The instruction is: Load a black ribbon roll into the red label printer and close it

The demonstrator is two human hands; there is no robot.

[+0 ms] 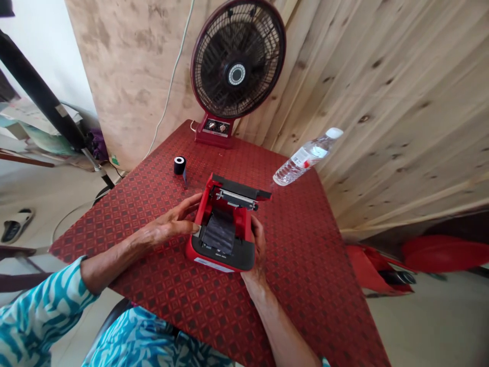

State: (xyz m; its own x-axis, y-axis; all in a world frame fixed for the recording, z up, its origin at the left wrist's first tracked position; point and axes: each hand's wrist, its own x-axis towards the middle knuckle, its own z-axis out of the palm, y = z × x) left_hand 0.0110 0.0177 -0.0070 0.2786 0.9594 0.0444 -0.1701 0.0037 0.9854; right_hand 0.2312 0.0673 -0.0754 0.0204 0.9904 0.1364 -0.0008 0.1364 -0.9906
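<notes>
A small red and black printer (243,250) sits on the table in front of me with its lid (237,187) raised. Inside, a dark, shiny strip (219,232) runs out of the compartment and over the black front edge. My left hand (171,224) grips the printer's left side, the thumb on its top corner. Around the right side my right hand (259,250) is closed, its fingers partly hidden behind the body. Beyond the left hand stands a black roll (179,167) with a white core and a loose end trailing down.
A dark red fan (237,74) stands at the table's back, against the wooden wall. To the right is a clear plastic bottle (301,162) with a white cap. Red patterned covering lies over the table (305,265). A black pole (46,92) rises at the left.
</notes>
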